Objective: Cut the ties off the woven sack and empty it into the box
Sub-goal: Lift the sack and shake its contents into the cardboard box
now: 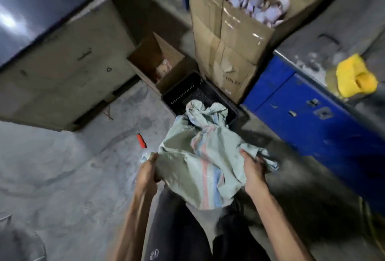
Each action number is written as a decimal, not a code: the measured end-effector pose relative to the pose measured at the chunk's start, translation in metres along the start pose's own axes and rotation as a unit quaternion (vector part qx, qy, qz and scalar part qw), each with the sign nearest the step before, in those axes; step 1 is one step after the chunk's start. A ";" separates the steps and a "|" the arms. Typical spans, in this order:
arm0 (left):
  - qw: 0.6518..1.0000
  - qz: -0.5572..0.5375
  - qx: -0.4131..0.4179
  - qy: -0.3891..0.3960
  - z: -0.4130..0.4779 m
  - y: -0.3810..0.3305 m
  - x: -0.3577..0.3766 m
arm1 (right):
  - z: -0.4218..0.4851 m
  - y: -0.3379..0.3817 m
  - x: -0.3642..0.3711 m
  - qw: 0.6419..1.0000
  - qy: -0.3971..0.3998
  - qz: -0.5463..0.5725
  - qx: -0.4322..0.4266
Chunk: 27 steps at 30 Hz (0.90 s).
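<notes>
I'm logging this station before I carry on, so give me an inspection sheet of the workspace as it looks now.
Surface: grey dusty concrete floor.
Job's things: pale green woven sack with red and blue stripes, limp, its far end draped into a black slotted plastic crate.
Clutter: red-handled cutter on the floor left of the sack; small open cardboard box; tall cardboard carton of paper rolls; yellow reel.
Grippers: left hand and right hand grip the sack's near edges.
Cables: nothing seen.
Surroundings: blue metal cabinet, grey cabinet.

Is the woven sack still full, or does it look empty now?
It looks empty: the woven sack hangs limp and crumpled between the left hand and right hand.
</notes>
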<state>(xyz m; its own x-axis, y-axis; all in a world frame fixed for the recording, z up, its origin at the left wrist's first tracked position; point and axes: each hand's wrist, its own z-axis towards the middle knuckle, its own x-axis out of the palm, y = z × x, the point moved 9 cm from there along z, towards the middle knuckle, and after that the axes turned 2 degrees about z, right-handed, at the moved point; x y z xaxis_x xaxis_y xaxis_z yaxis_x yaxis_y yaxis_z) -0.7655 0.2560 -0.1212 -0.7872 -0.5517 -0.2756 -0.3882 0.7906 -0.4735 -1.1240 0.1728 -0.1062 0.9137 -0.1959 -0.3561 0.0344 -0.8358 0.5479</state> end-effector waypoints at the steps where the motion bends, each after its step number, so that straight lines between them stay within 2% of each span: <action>1: 1.000 -0.002 0.004 0.012 -0.012 -0.020 0.005 | -0.010 0.024 0.008 1.000 0.009 0.001 -0.014; 8: 0.993 -0.072 0.039 0.089 -0.013 -0.157 0.030 | -0.053 0.145 0.042 0.993 -0.024 0.114 -0.017; 12: 0.987 -0.076 0.060 0.126 -0.020 -0.225 0.037 | -0.073 0.195 0.055 0.990 -0.047 0.127 -0.048; 17: 0.985 -0.069 0.067 0.144 -0.032 -0.272 0.041 | -0.092 0.244 0.071 0.985 -0.036 0.155 -0.063; 21: 0.977 -0.032 0.127 0.169 -0.061 -0.315 0.060 | -0.092 0.271 0.064 0.986 -0.052 0.137 -0.085; 24: 0.968 -0.053 0.168 0.176 -0.086 -0.355 0.068 | -0.100 0.302 0.055 0.979 -0.027 0.171 -0.104; 27: 0.960 -0.089 0.200 0.176 -0.103 -0.396 0.064 | -0.121 0.344 0.055 0.963 0.030 0.217 -0.155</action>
<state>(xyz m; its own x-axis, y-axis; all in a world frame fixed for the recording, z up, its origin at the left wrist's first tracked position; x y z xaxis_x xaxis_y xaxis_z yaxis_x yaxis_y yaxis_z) -0.7115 -0.0655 0.1344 -0.8662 -0.4883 0.1059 -0.3717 0.4882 -0.7896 -1.0127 -0.0637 0.1545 0.8906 -0.4548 -0.0021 -0.2467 -0.4870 0.8378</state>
